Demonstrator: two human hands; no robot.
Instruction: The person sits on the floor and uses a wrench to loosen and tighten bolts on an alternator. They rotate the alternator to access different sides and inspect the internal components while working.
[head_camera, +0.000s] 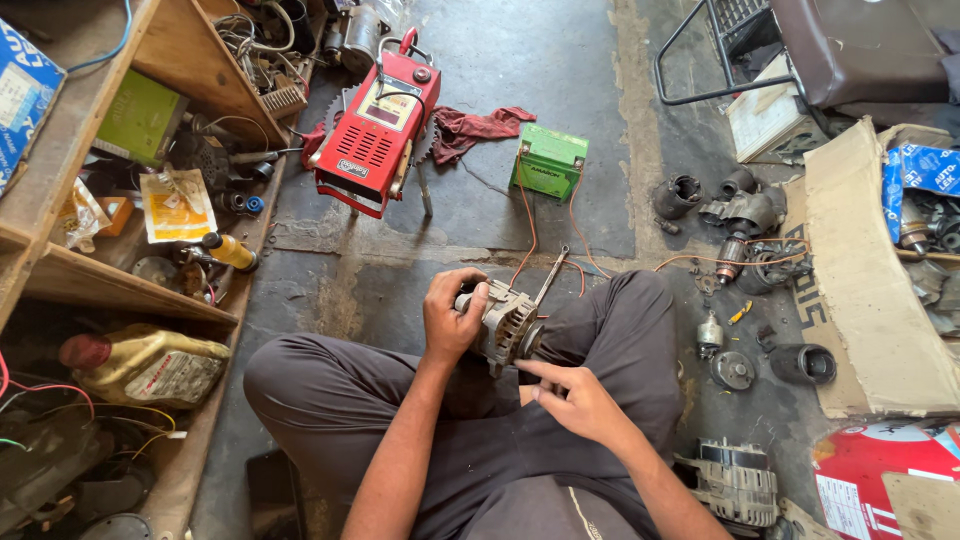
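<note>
Far left of the frame: wooden shelving (120, 290) crammed with clutter, a yellowish oil jug (150, 365) lying on its side low down, a yellow spray can (228, 250) just above it. Upper middle, standing on the concrete: a red battery charger (378, 125), a maroon rag (480, 125) beside it, then a small green battery (548, 160) with orange wires (528, 235) trailing down towards the lap.

Centre frame now: left hand (450, 315) wrapped over the near end of an alternator (508, 322), fingers curled shut round the housing, holding it up between the knees of the dark trousers. A metal bar (550, 275) poking up and away from its far side. Right hand (575, 400) just below, not gripping anything — forefinger out, tip touching the alternator's lower edge, other fingers loosely folded.

Best handling here, by the look of it: keep that left clasp firm so the body cannot roll, keep the wires slack and clear of the probing finger.

Further right: scattered starter parts (740, 215) on the floor, a flattened cardboard sheet (870, 300), and a second alternator (738, 485) lying near the lower right corner.
</note>
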